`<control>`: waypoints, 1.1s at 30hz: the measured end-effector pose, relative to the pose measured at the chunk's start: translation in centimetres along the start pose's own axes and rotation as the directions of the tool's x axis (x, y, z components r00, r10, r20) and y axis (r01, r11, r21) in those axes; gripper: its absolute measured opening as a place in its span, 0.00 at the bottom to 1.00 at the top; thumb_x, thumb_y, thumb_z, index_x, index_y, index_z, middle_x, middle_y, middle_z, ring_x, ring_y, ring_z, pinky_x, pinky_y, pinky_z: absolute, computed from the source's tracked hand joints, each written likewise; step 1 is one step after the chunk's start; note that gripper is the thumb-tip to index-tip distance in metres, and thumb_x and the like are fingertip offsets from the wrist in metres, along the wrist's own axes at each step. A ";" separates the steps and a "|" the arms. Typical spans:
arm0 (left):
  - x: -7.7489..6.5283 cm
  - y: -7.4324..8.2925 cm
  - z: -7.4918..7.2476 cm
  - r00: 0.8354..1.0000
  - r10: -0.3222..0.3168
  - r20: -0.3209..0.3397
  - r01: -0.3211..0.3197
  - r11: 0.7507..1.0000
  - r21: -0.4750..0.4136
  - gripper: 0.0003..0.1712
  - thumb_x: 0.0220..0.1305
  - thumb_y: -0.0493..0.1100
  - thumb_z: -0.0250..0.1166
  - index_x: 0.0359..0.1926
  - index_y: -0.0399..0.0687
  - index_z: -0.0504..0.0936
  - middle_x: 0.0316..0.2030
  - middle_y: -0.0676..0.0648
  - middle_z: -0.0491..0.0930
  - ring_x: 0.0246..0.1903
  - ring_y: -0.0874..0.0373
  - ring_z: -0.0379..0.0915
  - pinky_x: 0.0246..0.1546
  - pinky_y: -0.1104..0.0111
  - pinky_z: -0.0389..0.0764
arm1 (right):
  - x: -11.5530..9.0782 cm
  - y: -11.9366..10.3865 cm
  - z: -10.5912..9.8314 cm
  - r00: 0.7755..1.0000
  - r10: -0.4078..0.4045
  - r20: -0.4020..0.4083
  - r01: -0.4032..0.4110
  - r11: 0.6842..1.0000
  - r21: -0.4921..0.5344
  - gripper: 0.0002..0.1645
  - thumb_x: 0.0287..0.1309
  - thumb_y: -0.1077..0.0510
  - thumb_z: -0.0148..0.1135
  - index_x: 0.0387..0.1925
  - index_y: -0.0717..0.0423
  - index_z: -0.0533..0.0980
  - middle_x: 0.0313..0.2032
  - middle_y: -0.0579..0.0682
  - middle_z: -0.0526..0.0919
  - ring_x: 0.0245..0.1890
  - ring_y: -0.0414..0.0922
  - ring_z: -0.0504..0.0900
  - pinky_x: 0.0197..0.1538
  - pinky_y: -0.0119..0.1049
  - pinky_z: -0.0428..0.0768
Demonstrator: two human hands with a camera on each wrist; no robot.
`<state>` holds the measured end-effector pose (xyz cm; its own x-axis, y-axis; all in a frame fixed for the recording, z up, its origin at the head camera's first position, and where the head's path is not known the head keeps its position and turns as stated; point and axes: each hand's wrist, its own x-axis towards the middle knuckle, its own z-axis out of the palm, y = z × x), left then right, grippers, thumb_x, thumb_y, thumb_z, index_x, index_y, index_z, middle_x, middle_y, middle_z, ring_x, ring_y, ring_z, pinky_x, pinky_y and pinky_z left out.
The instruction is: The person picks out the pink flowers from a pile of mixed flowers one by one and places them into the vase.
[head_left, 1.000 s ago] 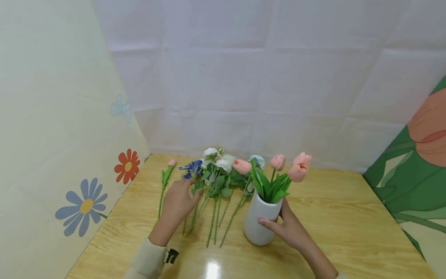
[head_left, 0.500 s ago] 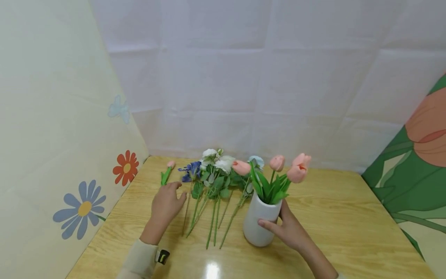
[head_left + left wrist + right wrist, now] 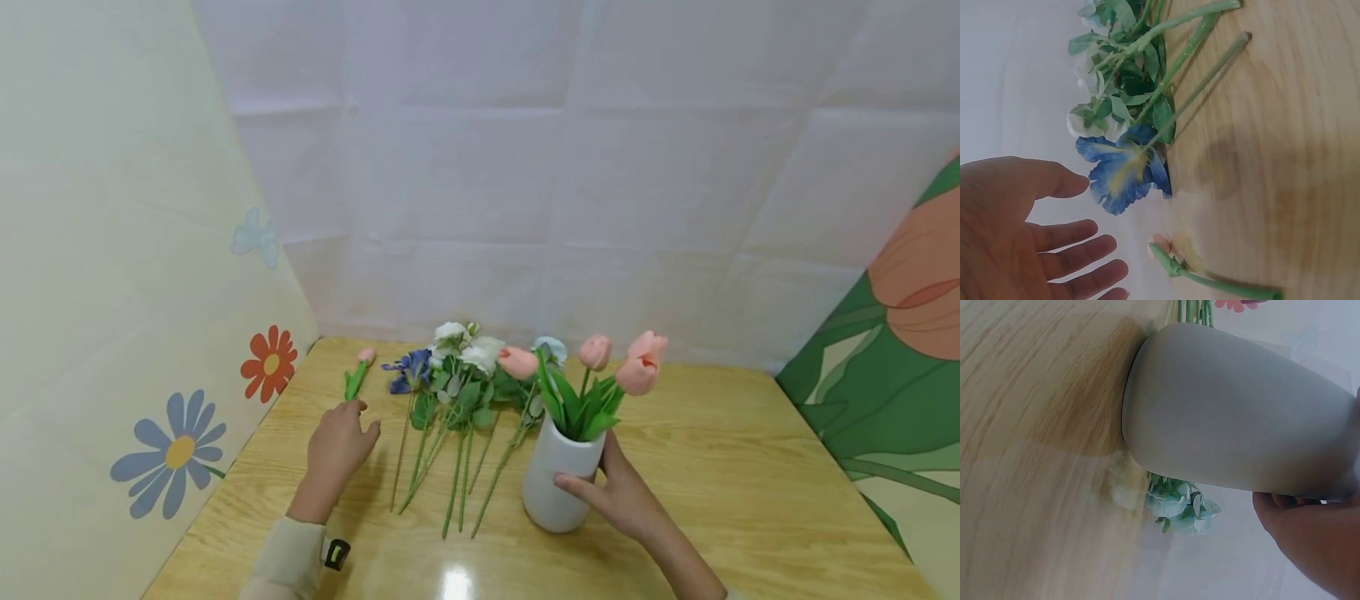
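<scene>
With its thumb in front and fingers behind, my right hand (image 3: 630, 496) grips a white vase (image 3: 558, 483) that stands on the table. Several pink tulips (image 3: 595, 353) with green leaves stick up out of the vase. My left hand (image 3: 337, 446) hovers over the lower stem of a lone pink tulip (image 3: 358, 377) lying at the left. In the left wrist view its fingers (image 3: 1085, 256) are spread and hold nothing. That tulip (image 3: 1172, 265) and a blue iris (image 3: 1125, 169) lie on either side of it.
White roses (image 3: 468, 350) and a pale blue flower (image 3: 551, 348) lie in a row with the blue iris (image 3: 411, 369), their stems toward me. The wooden table (image 3: 720, 467) meets a white cloth backdrop (image 3: 465, 192) behind. Painted panels stand left and right.
My left hand has moved left and toward me, from beside the blue iris to the lone tulip's stem. The right hand keeps its hold on the vase, which stays put.
</scene>
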<state>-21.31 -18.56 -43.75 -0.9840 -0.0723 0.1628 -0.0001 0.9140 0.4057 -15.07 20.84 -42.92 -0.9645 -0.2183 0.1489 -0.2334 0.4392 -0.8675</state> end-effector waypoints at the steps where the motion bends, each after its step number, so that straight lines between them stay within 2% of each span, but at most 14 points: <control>1: 0.0 -0.2 0.0 1.000 -0.003 0.002 0.003 1.000 0.003 0.24 0.67 0.48 0.66 0.55 0.34 0.81 0.46 0.36 0.83 0.44 0.38 0.79 0.40 0.47 0.83 | 0.0 0.0 0.0 1.000 0.000 -0.001 0.000 1.000 0.000 0.62 0.61 0.52 0.72 0.80 0.51 0.38 0.72 0.67 0.60 0.69 0.68 0.65 0.63 0.68 0.70; 10: 0.4 -1.2 0.3 0.999 -0.033 0.033 0.033 0.999 0.005 0.26 0.67 0.49 0.66 0.57 0.33 0.79 0.46 0.35 0.82 0.42 0.37 0.80 0.36 0.48 0.83 | -0.1 -0.1 0.0 1.000 -0.011 -0.005 0.011 1.000 0.002 0.63 0.61 0.52 0.72 0.80 0.50 0.38 0.72 0.67 0.59 0.69 0.68 0.65 0.63 0.68 0.70; 19: 0.7 -1.9 0.6 0.991 -0.101 0.091 0.099 0.995 0.032 0.29 0.68 0.49 0.64 0.61 0.31 0.76 0.51 0.32 0.79 0.48 0.34 0.77 0.42 0.44 0.82 | -0.2 -0.3 0.0 1.000 0.008 -0.004 -0.008 1.000 0.003 0.62 0.61 0.52 0.72 0.80 0.52 0.39 0.72 0.67 0.60 0.68 0.68 0.66 0.63 0.67 0.70; 22: 0.6 -2.2 0.6 0.989 -0.111 0.096 0.107 0.993 0.040 0.30 0.68 0.49 0.64 0.61 0.29 0.75 0.49 0.31 0.79 0.47 0.34 0.76 0.41 0.44 0.82 | -0.2 -0.3 -0.1 1.000 0.010 -0.004 -0.010 1.000 0.001 0.63 0.60 0.51 0.73 0.80 0.51 0.38 0.72 0.67 0.60 0.69 0.68 0.66 0.64 0.67 0.70; 24: 0.7 -2.5 0.7 0.989 -0.112 0.099 0.108 0.993 0.048 0.29 0.67 0.48 0.65 0.59 0.27 0.75 0.46 0.32 0.79 0.44 0.36 0.77 0.38 0.45 0.82 | -0.2 -0.3 -0.1 1.000 0.010 -0.005 -0.010 1.000 0.000 0.63 0.60 0.51 0.73 0.80 0.51 0.39 0.72 0.67 0.60 0.69 0.68 0.66 0.63 0.67 0.70; 28: 0.8 -2.9 0.8 0.986 -0.123 0.112 0.116 0.991 0.065 0.25 0.66 0.47 0.66 0.48 0.25 0.76 0.37 0.34 0.77 0.35 0.39 0.76 0.31 0.50 0.80 | -0.1 -0.3 -0.1 1.000 0.006 -0.002 -0.006 1.000 0.002 0.62 0.60 0.51 0.73 0.80 0.51 0.39 0.72 0.67 0.60 0.68 0.68 0.66 0.63 0.67 0.71; 33: 1.2 -3.5 1.2 0.980 -0.139 0.145 0.128 0.989 0.080 0.22 0.66 0.46 0.64 0.42 0.25 0.75 0.34 0.35 0.76 0.33 0.40 0.76 0.30 0.51 0.80 | -0.1 -0.1 0.0 1.000 0.003 -0.002 -0.003 1.000 0.007 0.62 0.60 0.52 0.73 0.80 0.51 0.39 0.72 0.67 0.60 0.68 0.67 0.67 0.62 0.66 0.72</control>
<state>-22.71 -21.37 -46.11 -0.9898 -0.1397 -0.0272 -0.1403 0.9260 0.3504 -14.93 20.82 -42.84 -0.9654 -0.2154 0.1468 -0.2294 0.4342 -0.8711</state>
